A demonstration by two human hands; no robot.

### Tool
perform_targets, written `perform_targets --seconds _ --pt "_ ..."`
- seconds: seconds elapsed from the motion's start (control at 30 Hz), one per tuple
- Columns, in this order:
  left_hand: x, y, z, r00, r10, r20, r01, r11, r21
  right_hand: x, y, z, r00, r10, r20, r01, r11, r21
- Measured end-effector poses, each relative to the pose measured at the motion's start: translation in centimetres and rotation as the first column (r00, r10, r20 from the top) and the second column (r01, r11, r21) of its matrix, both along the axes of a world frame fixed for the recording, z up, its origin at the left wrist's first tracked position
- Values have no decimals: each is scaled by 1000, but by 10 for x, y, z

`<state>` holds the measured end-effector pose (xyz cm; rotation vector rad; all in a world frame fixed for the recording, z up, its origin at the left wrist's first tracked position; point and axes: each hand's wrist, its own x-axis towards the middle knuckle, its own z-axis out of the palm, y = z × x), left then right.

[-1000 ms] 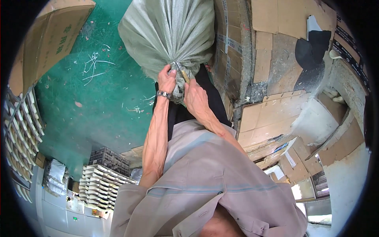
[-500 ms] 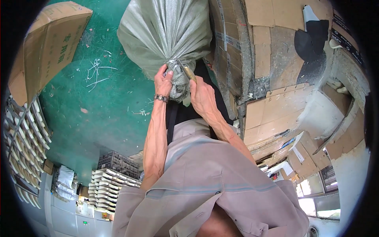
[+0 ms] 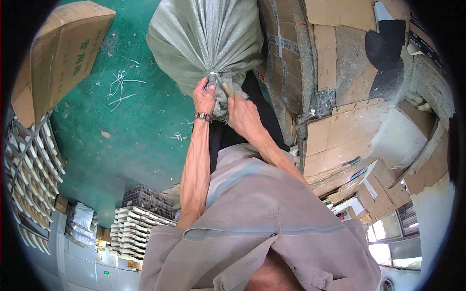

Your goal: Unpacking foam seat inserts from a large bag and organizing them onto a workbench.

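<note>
A large grey-green woven sack stands in front of me, its cloth gathered in pleats at a neck bound by a thin white tie. My left hand, with a watch on the wrist, is closed on the bunched cloth just below the tie, thumb and fingers pinching it. In my right hand is a small tool with a yellowish handle and a thin metal shaft. The shaft reaches up to the tie; whether it is a blade or a hook I cannot tell.
Flattened cardboard and a tall carton stand on the right. Another carton is at far left. White plastic scraps litter the green floor. Racks of pale curved pieces are at lower left.
My right hand has shifted slightly up and left, and the tool's shaft now lies closer to the tie. The left hand keeps its hold on the neck.
</note>
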<state>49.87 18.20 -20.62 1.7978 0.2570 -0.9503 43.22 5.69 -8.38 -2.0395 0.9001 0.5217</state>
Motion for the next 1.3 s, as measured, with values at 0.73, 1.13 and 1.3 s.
perform_targets --seconds 0.73,1.13,1.3 --pt "3 3 -5 993 -4 114 3 1000 10 11 -9 1 996 -55 64 57 998 -37" --pt "7 7 5 980 -33 197 36 999 -14 3 -1 9 997 -64 -54 66 997 48" --pt "15 -3 5 990 15 143 0 995 -102 10 -10 11 991 -122 50 123 992 -19"
